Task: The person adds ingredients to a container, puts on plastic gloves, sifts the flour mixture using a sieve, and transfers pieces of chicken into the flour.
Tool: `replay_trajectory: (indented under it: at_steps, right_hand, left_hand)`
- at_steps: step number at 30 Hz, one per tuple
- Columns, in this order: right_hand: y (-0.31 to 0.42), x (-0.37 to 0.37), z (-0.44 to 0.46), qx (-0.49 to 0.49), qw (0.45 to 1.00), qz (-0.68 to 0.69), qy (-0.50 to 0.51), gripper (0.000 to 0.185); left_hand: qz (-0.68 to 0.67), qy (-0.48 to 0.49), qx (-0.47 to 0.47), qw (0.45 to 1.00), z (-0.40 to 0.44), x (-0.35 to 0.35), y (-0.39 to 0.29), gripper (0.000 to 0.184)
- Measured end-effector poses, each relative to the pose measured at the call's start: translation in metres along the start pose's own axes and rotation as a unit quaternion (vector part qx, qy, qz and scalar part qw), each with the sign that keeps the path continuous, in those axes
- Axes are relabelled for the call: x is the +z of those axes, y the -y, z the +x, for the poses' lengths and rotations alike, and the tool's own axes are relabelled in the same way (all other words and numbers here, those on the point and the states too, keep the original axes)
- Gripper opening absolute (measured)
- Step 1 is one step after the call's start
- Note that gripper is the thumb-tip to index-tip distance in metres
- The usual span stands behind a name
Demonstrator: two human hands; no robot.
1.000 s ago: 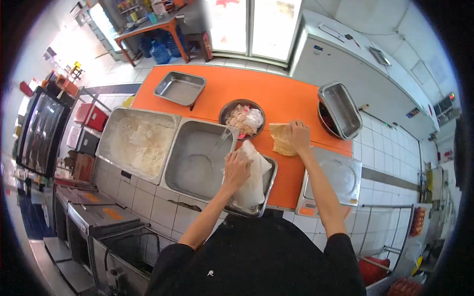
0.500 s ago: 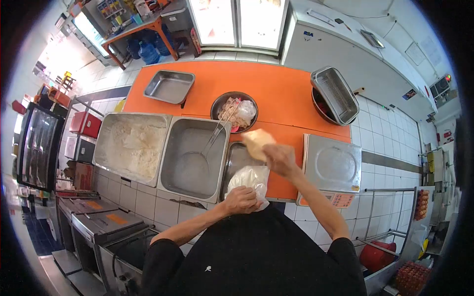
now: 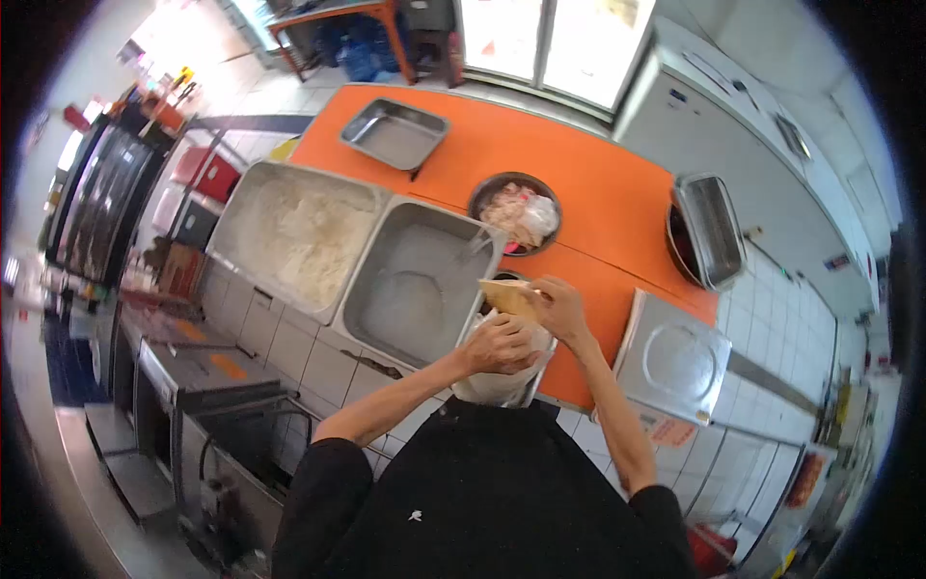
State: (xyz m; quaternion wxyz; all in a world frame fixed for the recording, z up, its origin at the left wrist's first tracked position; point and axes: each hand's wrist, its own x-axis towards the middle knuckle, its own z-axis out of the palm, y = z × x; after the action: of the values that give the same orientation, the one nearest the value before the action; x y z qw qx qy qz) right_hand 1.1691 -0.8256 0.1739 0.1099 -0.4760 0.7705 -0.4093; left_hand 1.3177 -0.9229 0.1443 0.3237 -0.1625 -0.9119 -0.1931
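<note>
My left hand (image 3: 503, 344) is closed on the top of a whitish plastic bag (image 3: 490, 386), close to my body at the table's front edge. Just right of it, my right hand (image 3: 559, 311) grips a tan, flat-edged thing (image 3: 511, 297), perhaps a small bag; its kind is unclear. This tan thing is tilted over the plastic bag, near my left fingers. Both hands partly cover a metal tray (image 3: 536, 378) underneath. Beyond them, a round bowl (image 3: 475, 205) contains pale pink pieces, like raw meat, and a clear plastic bag (image 3: 539, 216).
Left of my hands are a deep metal pan (image 3: 371, 340) with cloudy liquid and a strainer, and a pan of flour (image 3: 220, 232). A scale (image 3: 675, 357) stands right. Farther back are a metal tray (image 3: 439, 130) and a perforated pan (image 3: 719, 232) over a bowl.
My right hand has brought the tan thing down and in beside my left hand, over the plastic bag. The camera view has turned, shifting the table within it.
</note>
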Motion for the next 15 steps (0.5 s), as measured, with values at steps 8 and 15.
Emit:
replay_trajectory:
  at_steps: [8, 15]
  right_hand:
    - [-0.03, 0.004, -0.072, 0.185, 0.938, 0.237, -0.174, 0.043]
    - [-0.102, 0.005, -0.027, 0.293, 0.865, 0.407, -0.016, 0.057]
  left_hand:
    - [0.007, -0.126, -0.285, 0.95, -0.016, -0.05, -0.065, 0.015]
    - [-0.302, -0.024, -0.692, 0.655, -0.13, -0.005, -0.126, 0.051]
